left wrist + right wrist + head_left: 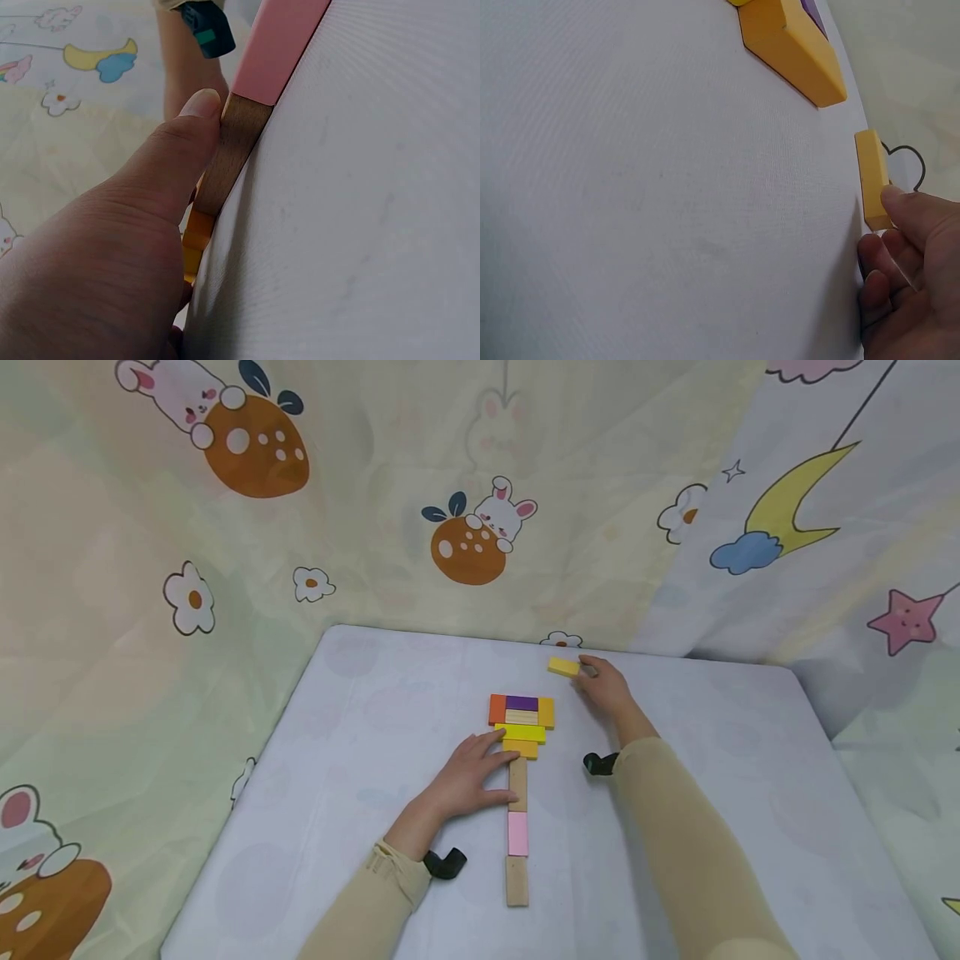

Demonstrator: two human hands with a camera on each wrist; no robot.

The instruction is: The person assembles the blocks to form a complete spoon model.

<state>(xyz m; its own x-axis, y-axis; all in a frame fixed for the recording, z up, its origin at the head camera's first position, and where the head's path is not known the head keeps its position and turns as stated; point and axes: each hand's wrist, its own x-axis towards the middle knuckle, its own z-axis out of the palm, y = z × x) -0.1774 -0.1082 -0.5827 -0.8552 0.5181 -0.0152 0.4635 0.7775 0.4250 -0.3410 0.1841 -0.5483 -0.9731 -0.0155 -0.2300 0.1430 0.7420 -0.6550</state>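
Flat wooden blocks form a figure on the table. A lower column has a plain wood block, a pink block and another plain wood block. Above it lie a short orange-yellow block and a longer bright yellow block. At the top, an orange block and a yellow-orange block flank a purple block and pale wood. My left hand touches the column's left side with extended fingers. To the upper right, my right hand pinches a yellow block by its right end.
The white-covered table ends at its back edge just beyond the right hand. A printed fabric wall rises behind it. Dark wrist devices sit below the left hand and the right hand.
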